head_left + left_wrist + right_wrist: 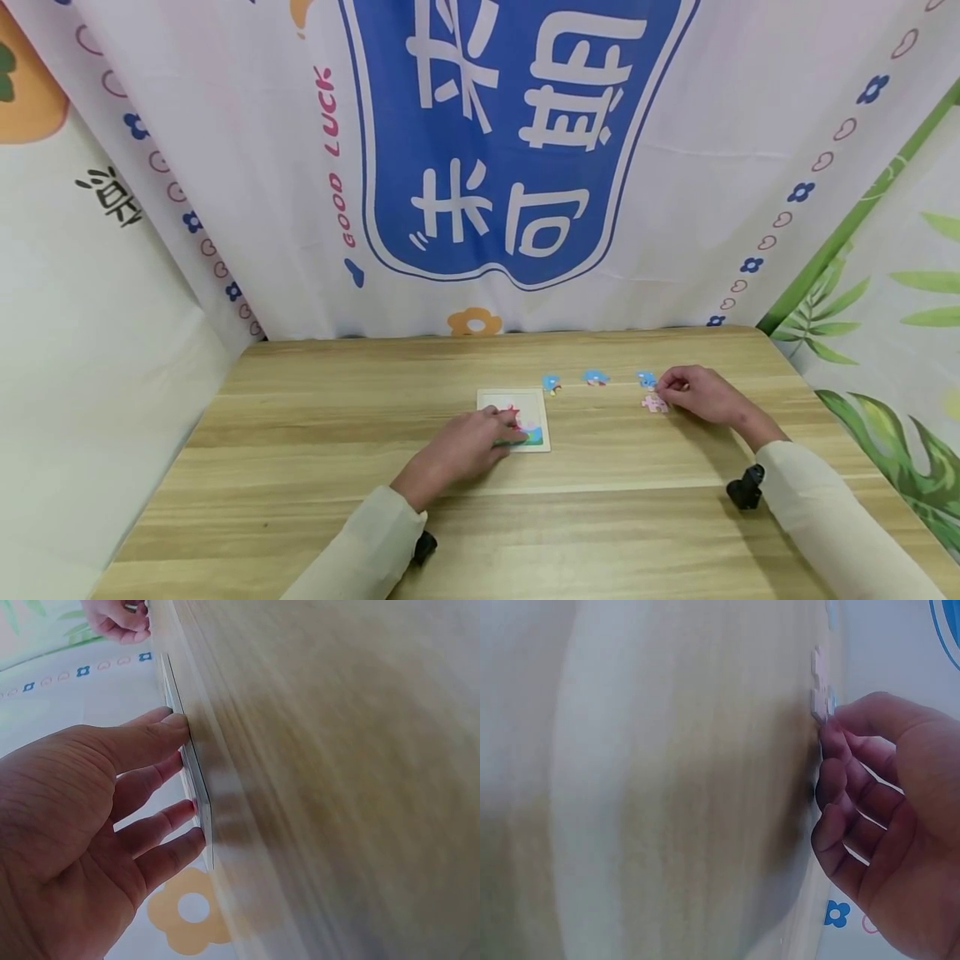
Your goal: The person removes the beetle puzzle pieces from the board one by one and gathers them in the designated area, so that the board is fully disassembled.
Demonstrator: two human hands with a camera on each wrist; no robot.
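A square puzzle board (527, 397), pale and framed, lies on the table with a partly filled cartoon picture in red, blue and green. My left hand (468, 440) rests on its left side, fingers extended over the picture; in the left wrist view, the thumb and fingertips touch the board's edge (196, 776). Further right, my right hand (701, 393) pinches the edge of a pink puzzle piece (655, 404) between thumb and forefinger, its other fingers curled. Just behind that piece lies a blue puzzle piece (646, 379). The fingertips partly hide the contact.
Two more blue puzzle pieces, one near the board (552, 383) and one farther along (596, 377), lie towards the back of the wooden table (337, 400). A printed curtain (300, 167) hangs behind the table's back edge.
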